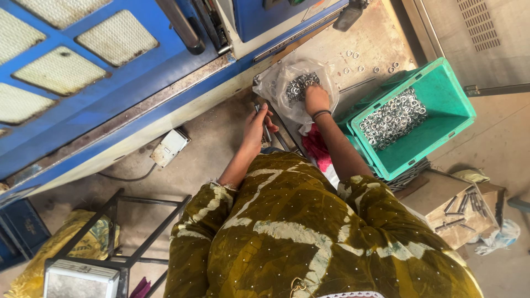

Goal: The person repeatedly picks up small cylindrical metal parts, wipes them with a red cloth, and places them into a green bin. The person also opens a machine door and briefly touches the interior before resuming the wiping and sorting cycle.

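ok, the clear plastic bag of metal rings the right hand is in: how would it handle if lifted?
The clear plastic bag looks thin and crumpled, so probably floppy, sagging around its load. The metal rings are heaped, so likely heavy for its size. The right hand rests inside the open top; tilted, rings could spill and roll.

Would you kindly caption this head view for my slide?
Right hand reaches into clear plastic bag of metal rings; left hand grips thin metal rod.

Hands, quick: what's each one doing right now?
Left hand: closed on a thin metal rod.
Right hand: in the plastic bag of metal rings; grip unclear.
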